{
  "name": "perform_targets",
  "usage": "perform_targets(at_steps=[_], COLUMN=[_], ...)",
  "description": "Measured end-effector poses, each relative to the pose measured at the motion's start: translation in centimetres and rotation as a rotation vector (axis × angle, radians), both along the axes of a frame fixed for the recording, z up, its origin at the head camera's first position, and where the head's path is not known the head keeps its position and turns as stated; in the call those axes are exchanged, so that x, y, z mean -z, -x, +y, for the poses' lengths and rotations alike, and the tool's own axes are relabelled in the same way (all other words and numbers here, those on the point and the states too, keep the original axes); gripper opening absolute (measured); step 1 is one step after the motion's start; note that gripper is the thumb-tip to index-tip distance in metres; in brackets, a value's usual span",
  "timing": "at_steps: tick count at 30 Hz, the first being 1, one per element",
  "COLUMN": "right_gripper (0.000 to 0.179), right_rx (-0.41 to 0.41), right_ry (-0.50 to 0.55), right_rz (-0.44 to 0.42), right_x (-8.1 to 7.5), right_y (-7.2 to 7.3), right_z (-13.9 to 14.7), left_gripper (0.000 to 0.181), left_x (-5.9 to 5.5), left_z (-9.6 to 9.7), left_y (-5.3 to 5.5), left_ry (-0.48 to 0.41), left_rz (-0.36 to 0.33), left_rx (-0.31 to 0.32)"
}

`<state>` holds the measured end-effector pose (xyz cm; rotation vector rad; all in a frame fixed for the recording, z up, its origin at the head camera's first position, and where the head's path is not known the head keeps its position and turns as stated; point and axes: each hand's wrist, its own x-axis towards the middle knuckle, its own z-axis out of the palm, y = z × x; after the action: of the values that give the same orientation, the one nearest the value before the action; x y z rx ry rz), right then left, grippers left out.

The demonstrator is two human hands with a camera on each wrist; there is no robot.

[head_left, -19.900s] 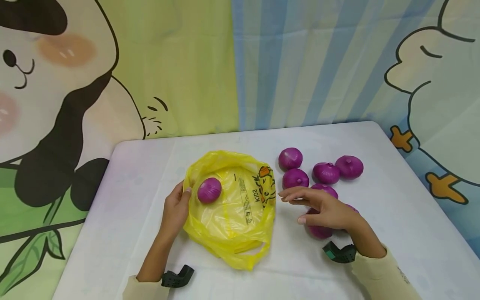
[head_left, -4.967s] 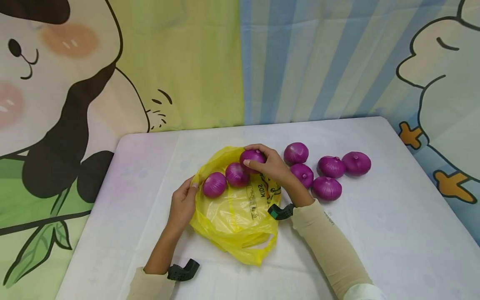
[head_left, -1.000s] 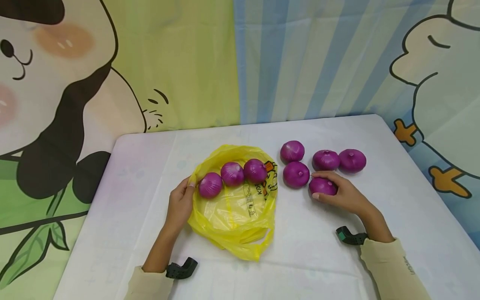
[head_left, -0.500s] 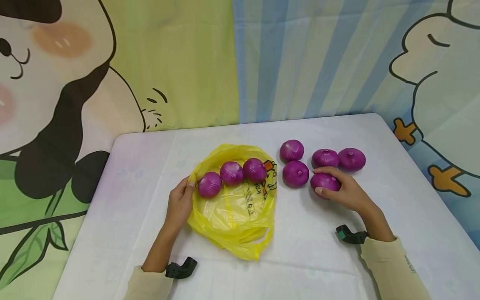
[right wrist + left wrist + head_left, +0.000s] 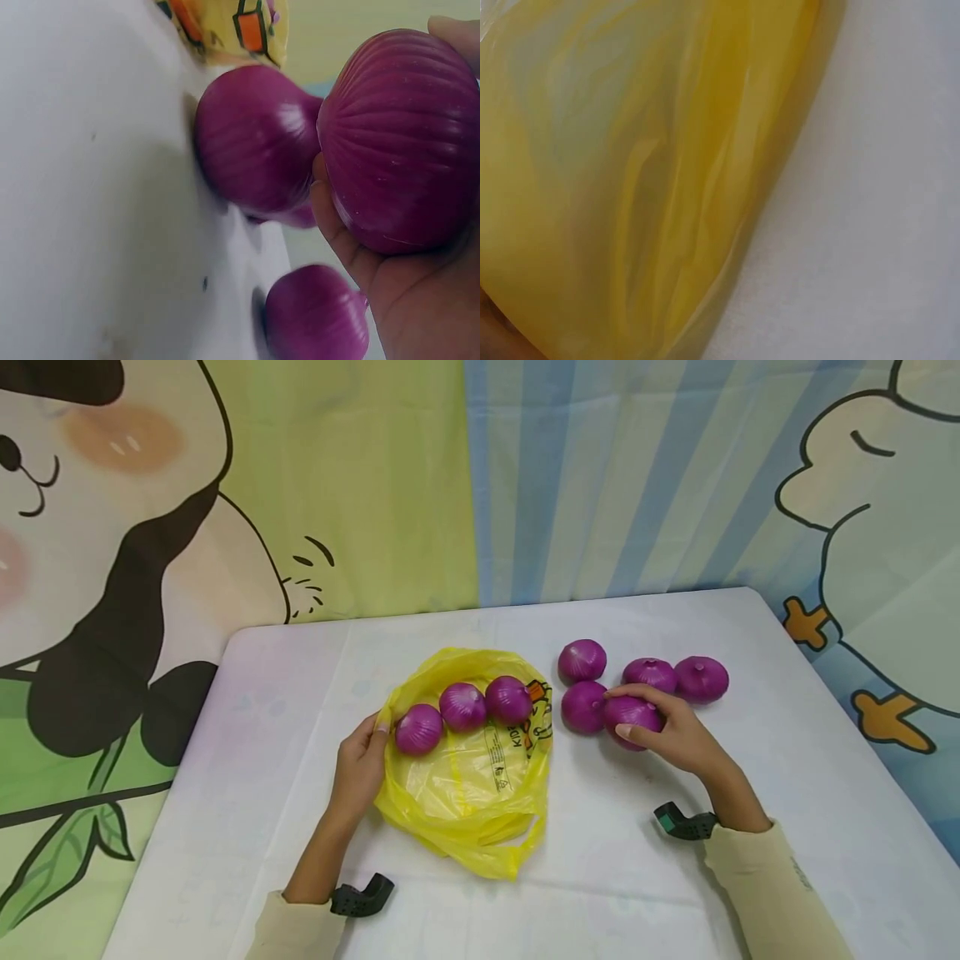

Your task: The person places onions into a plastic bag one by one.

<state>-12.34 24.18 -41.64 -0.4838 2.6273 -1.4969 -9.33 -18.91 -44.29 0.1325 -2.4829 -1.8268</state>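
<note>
My left hand point(image 5: 360, 768) pinches the left rim of a yellow plastic bag point(image 5: 457, 827), which lies with its mouth spread wide. Inside, three purple onions sit in a row: a left onion point(image 5: 418, 729), a middle onion point(image 5: 462, 707) and a right onion point(image 5: 509, 700). With thumb and fingers, my right hand point(image 5: 678, 735) grips another purple onion point(image 5: 630, 720); the right wrist view shows this held onion point(image 5: 401, 142) raised off the table. Close behind it stands a table onion point(image 5: 582, 707). In the left wrist view the bag point(image 5: 645, 187) hides most of the left hand.
Several more onions are on the white table point(image 5: 615, 860): a back onion point(image 5: 582, 660), a partly covered onion point(image 5: 649, 673) and a far-right onion point(image 5: 702, 679). Behind the table hangs a printed cloth point(image 5: 375, 485) with cartoon figures.
Within the last second my right hand has lifted the onion and carried it left. Over the longer span, the bag's onions went from one to three. My left hand has stayed at the rim.
</note>
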Motion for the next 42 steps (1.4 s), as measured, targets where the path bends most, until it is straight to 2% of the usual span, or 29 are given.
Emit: perform_targets(at_steps=[13, 20, 28, 42], right_gripper=[0.046, 0.046, 0.042, 0.043], right_rx=[-0.062, -0.147, -0.276, -0.378], right_ry=[0.067, 0.102, 0.204, 0.186], right_rz=[0.006, 0.020, 0.025, -0.019], right_x=[-1.4, -1.7, -1.9, -2.5], right_y=[0.8, 1.8, 2.9, 4.5], right_z=[-3.3, -5.8, -8.6, -14.1], left_gripper=[0.040, 0.040, 0.041, 0.039], left_x=[0.2, 0.2, 0.1, 0.2], left_z=[-0.1, -0.1, -0.1, -0.2], left_y=[0.1, 0.0, 0.0, 0.2], left_ry=[-0.005, -0.002, -0.009, -0.023], left_rz=[0.003, 0.001, 0.015, 0.006], left_rx=[-0.005, -0.006, 0.007, 0.006])
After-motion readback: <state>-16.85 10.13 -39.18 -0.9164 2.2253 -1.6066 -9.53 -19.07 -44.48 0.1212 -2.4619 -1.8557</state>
